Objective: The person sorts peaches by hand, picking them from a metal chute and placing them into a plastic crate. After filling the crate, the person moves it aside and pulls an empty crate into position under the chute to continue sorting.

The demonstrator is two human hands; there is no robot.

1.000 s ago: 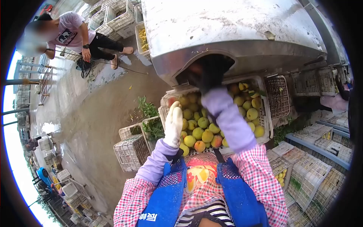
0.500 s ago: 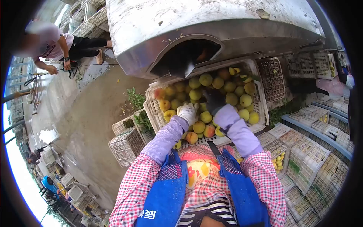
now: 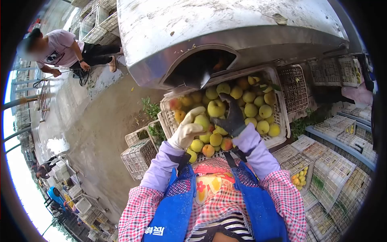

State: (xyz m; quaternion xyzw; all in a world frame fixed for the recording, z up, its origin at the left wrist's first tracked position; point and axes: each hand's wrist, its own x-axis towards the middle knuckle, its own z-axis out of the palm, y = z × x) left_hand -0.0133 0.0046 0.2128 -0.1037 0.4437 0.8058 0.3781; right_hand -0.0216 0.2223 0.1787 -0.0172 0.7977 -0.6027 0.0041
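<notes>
A white plastic crate (image 3: 284, 117) full of yellow-green and reddish peaches stands in front of me. My left hand (image 3: 186, 131), in a pale glove, curls its fingers and thumb round a yellow-green peach (image 3: 201, 121) above the left half of the crate. My right hand (image 3: 234, 117), in a dark glove, grips a larger yellow-green peach (image 3: 216, 108) between thumb and fingers. More peaches lie under both hands, partly hidden by them. Lilac sleeves cover my forearms.
A metal machine (image 3: 238, 38) with a dark arched opening (image 3: 197, 66) overhangs the crate's far side. Stacked crates (image 3: 322, 169) crowd the right, and small crates (image 3: 139, 159) stand at left. A person (image 3: 60, 52) holds a cord at upper left; wet ground (image 3: 100, 117) lies between.
Both hands have lifted out of the fruit, each with a peach in it. My left hand has turned and moved toward me. The person at upper left has shifted slightly.
</notes>
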